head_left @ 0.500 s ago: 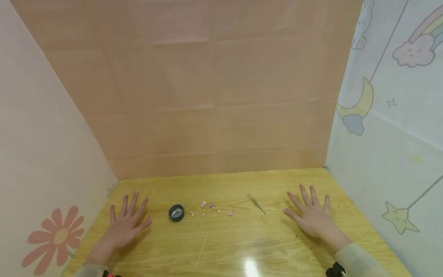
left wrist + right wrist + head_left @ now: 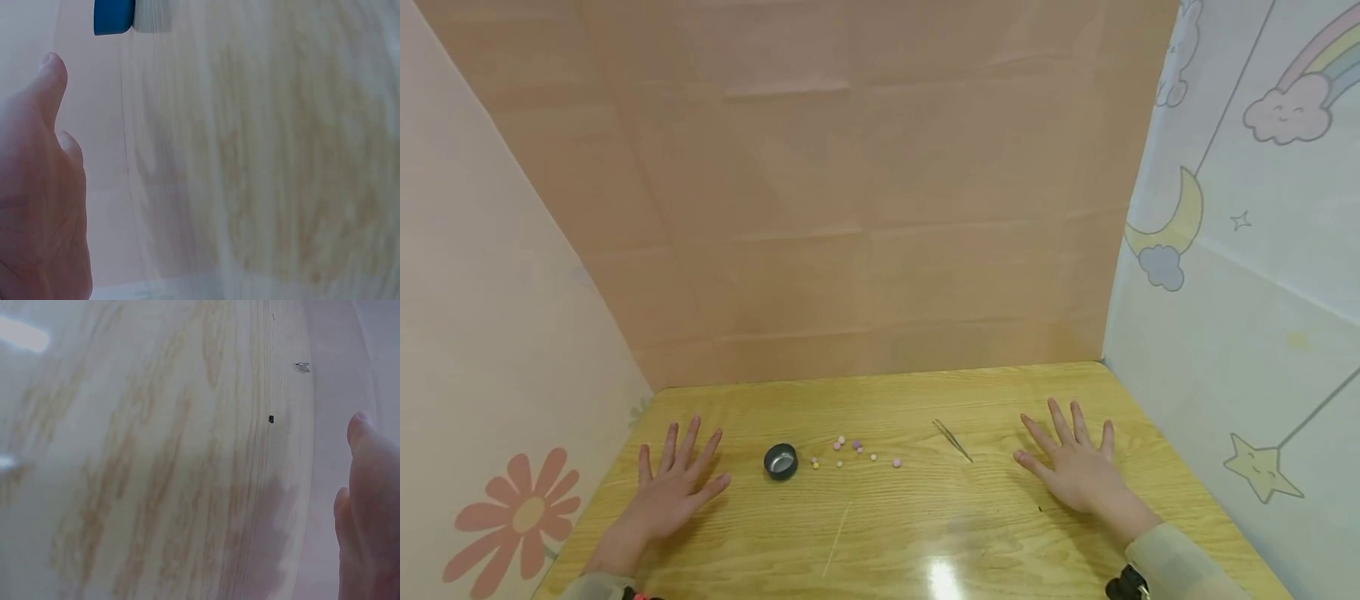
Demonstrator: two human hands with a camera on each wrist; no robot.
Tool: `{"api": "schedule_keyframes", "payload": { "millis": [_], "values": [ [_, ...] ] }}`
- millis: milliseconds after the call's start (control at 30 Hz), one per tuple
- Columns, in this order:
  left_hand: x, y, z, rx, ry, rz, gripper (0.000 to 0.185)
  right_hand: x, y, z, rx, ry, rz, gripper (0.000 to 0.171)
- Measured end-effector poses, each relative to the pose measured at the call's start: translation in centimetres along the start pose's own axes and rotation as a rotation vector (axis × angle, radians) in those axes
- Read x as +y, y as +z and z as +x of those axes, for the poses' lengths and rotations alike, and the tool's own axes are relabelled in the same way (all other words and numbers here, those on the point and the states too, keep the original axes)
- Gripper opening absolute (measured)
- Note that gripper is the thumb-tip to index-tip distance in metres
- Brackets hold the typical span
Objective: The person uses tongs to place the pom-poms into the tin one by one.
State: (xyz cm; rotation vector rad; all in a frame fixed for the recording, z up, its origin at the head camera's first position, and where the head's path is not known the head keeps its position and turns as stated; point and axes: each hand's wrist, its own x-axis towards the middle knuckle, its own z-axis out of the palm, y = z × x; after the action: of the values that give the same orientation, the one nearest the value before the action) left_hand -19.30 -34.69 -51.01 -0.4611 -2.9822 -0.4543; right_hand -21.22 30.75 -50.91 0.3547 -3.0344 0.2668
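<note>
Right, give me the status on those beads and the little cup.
Nothing looks done: the small dark cup seems empty, though its inside is hard to read, and the beads lie scattered on the table. Nothing is in hand: left hand and right hand rest flat, and the tweezers lie untouched. All the beads remain on the table.

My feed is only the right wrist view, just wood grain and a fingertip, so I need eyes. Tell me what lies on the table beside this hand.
Observer: Thin metal tweezers lie on the table, just inboard of the right hand, untouched.
Operator: Report the hand's pose.
Observer: Flat, palm down, fingers spread.
Operator: Give me the other hand.
Observer: The left hand lies flat too, near a small dark cup.
Operator: Anything between?
Observer: Small scattered beads.
</note>
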Motion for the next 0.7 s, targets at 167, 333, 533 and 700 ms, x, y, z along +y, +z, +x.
{"api": "schedule_keyframes", "payload": {
  "millis": [167, 333, 533, 700],
  "values": [
    [0.1, 0.3, 0.0, 0.002, 0.006, -0.010, 0.081, -0.2, 0.0, -0.1, -0.012, -0.001, 0.018, 0.077],
    [0.0, 0.8, 0.2, 0.015, 0.015, -0.028, 0.083, -0.3, 0.0, -0.2, -0.013, -0.002, 0.036, 0.077],
    [0.4, 1.4, 0.7, 0.025, 0.031, -0.151, 0.084, -0.7, -0.2, 0.1, 0.029, -0.027, 0.063, 0.072],
    [1.2, 1.6, 1.2, 0.043, -0.005, -0.272, 0.082, -1.1, -0.1, 0.5, 0.069, -0.054, 0.070, 0.068]
  ]
}}
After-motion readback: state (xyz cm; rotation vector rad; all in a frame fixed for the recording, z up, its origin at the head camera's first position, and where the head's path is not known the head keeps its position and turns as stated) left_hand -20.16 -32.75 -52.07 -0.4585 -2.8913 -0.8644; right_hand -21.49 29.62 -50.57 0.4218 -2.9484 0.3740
